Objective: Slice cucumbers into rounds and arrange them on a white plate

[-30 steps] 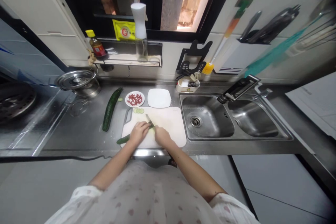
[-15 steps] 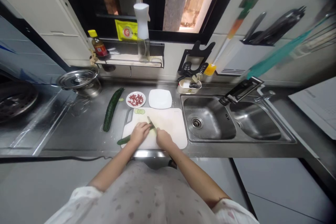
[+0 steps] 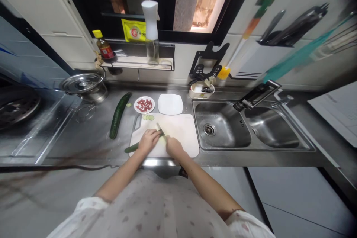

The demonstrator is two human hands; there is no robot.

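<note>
A white cutting board lies on the steel counter. Across its left part runs a dark green cucumber, slanting up to the right. My left hand is closed over the cucumber near its upper end. The handle of a knife is in my right hand, and its blade rests against the cucumber's end beside my left fingertips. Several pale green slices lie at the board's upper left. Behind the board are a white plate of chopped red pieces and a bare white square plate.
A whole cucumber and a lone slice lie left of the board. Farther left stands a lidded steel pot. A double sink adjoins the board's right side. A shelf holds bottles below the window.
Both hands, the knife and the cucumber look almost the same as before. The view has shifted very slightly, and a faint brown blur now shows at the lower left.
</note>
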